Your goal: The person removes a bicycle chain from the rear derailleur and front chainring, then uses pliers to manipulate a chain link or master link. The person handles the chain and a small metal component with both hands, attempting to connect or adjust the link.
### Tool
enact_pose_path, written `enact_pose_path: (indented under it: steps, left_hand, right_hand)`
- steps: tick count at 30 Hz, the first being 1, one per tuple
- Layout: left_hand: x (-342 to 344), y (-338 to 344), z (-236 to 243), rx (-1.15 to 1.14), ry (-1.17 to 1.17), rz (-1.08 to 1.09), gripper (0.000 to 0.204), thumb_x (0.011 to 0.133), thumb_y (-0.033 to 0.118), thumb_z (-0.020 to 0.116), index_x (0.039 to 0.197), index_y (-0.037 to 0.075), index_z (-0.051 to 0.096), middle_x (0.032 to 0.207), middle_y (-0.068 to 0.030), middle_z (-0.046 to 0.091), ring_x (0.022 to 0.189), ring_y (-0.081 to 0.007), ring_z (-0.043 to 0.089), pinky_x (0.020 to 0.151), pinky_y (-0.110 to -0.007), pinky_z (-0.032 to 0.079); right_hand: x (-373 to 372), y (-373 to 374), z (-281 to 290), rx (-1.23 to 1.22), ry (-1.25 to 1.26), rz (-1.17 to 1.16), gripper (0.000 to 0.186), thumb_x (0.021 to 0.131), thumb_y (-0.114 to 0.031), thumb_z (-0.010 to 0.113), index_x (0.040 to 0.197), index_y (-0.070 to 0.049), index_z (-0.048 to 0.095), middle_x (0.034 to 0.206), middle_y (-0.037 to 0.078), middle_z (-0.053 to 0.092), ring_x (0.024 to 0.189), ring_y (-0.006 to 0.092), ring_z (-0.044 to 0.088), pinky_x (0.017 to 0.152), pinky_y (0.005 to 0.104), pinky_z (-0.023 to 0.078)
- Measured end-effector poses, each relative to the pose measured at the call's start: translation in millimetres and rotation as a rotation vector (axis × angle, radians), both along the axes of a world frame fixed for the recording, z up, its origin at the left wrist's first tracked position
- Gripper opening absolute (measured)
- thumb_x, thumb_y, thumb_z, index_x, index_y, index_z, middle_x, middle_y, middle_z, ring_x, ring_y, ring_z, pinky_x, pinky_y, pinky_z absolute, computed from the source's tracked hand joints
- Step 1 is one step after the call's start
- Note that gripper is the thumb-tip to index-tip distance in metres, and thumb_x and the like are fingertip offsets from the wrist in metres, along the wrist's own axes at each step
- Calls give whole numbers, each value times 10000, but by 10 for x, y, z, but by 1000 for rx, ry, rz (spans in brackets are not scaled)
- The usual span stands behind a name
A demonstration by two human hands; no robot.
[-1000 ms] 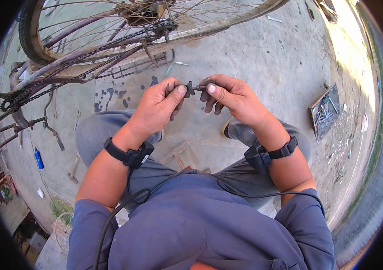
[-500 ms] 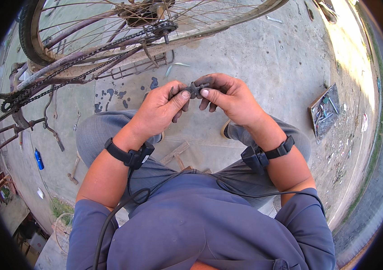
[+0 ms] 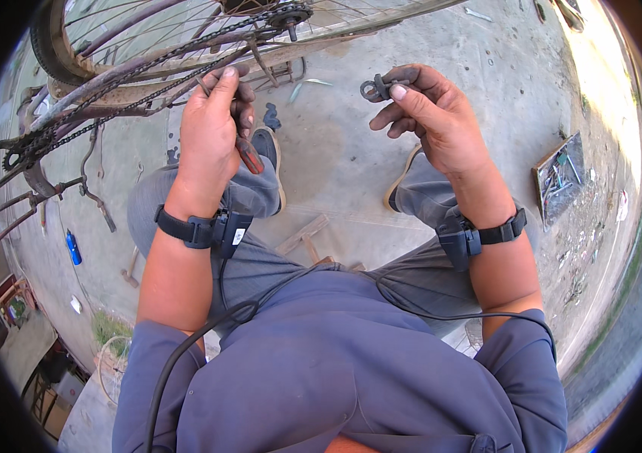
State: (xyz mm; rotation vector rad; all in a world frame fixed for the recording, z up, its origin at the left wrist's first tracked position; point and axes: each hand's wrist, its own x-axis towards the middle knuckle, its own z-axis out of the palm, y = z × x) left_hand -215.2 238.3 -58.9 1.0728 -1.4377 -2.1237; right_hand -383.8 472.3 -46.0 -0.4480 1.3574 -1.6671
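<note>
My left hand (image 3: 215, 124) is closed around a tool whose red handle (image 3: 250, 156) sticks out below the fingers; the rest is mostly covered, so its kind is unclear. Between the thumb and fingers of my right hand (image 3: 438, 113) is a small dark metal part with a ring end (image 3: 371, 90), and a short stem runs back from it into my grip. The two hands are apart, with the floor visible between them. Dark grime covers the fingertips. Beyond my left hand stands a bicycle with a rusty chain (image 3: 162, 59) and a spoked wheel (image 3: 53, 45).
A shallow tray (image 3: 538, 185) of tools lies on the concrete at the right. On the left are a blue bottle (image 3: 73, 248) and a hammer (image 3: 131, 270). Wooden pieces (image 3: 302, 235) lie between my legs. Cables run from both wrist straps.
My hands have moved apart, the left up and left toward the bicycle, the right up and right. The dark part stays in my right hand; the red handle has come into view in the left.
</note>
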Motion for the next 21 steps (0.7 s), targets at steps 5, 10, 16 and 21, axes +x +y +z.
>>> enact_pose_path:
  steps: [5, 10, 16, 21]
  left_hand:
    - [102, -140, -11, 161, -24, 61, 155, 1031, 237, 588, 1048, 91, 635, 835, -36, 645, 643, -123, 571, 538, -275, 407]
    - [206, -249, -17, 353, -10, 98, 152, 1018, 217, 593, 1025, 68, 620, 855, -68, 646, 717, -170, 612, 612, -321, 497]
    - [398, 209, -181, 411, -55, -91, 133, 991, 167, 597, 1015, 36, 604, 900, -101, 657, 799, -220, 679, 724, -412, 591]
    - [579, 682, 36, 456, -148, -110, 352, 971, 88, 534, 1302, -30, 509, 943, -127, 659, 789, -224, 691, 672, -389, 595]
  right_hand:
    - [13, -25, 40, 19, 21, 16, 262, 985, -223, 656, 1163, -31, 637, 1072, 100, 729, 859, 204, 730, 708, 289, 547]
    - [38, -38, 38, 14, 48, 42, 284, 992, -215, 641, 1193, -17, 611, 1056, 118, 719, 844, 201, 726, 688, 281, 546]
    - [1, -61, 35, 38, 132, 64, 309, 995, -200, 623, 1214, 17, 597, 1069, 115, 701, 829, 204, 704, 699, 290, 531]
    - [145, -121, 4, 35, 60, -38, 251, 1004, -194, 622, 1185, -22, 609, 1009, 95, 695, 772, 172, 681, 654, 259, 508]
